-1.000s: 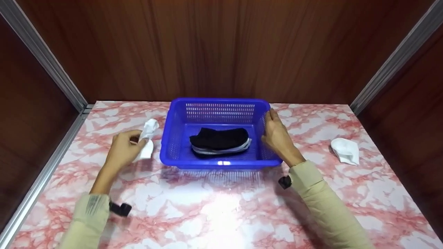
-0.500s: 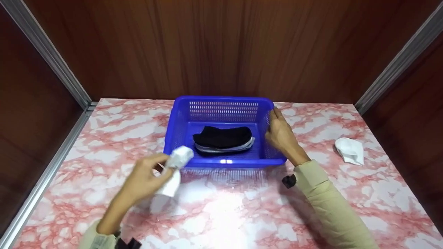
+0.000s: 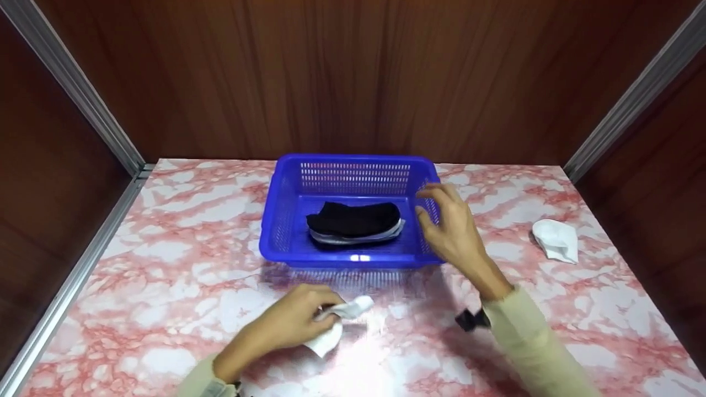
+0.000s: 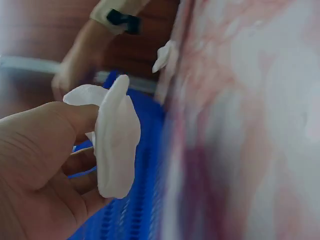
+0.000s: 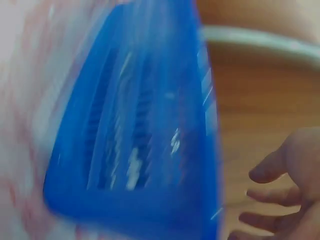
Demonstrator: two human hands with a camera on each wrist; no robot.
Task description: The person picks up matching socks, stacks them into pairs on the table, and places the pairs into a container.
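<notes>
My left hand (image 3: 295, 320) pinches a white sock (image 4: 117, 142) between thumb and fingers, in front of the basket and over the table. One end of the sock sticks out to the right and another part hangs below the fingers. My right hand (image 3: 455, 231) hovers at the right side of the blue basket (image 3: 353, 261), fingers loosely bent with nothing between them. In the right wrist view its fingers (image 5: 272, 197) are spread beside the basket's wall. Inside the basket, a black sock (image 3: 353, 219) lies flat on top of a small stack with light grey and dark layers.
Another white sock (image 3: 555, 241), crumpled, lies on the right part of the red-and-white marbled table (image 3: 182, 248). Dark wood panels (image 3: 353, 82) stand behind and at both sides, with metal rails (image 3: 83, 82) at the corners.
My left hand has carried the white sock from the left of the basket rightward and nearer to me. My right hand has let go of the basket's right rim and drawn slightly back.
</notes>
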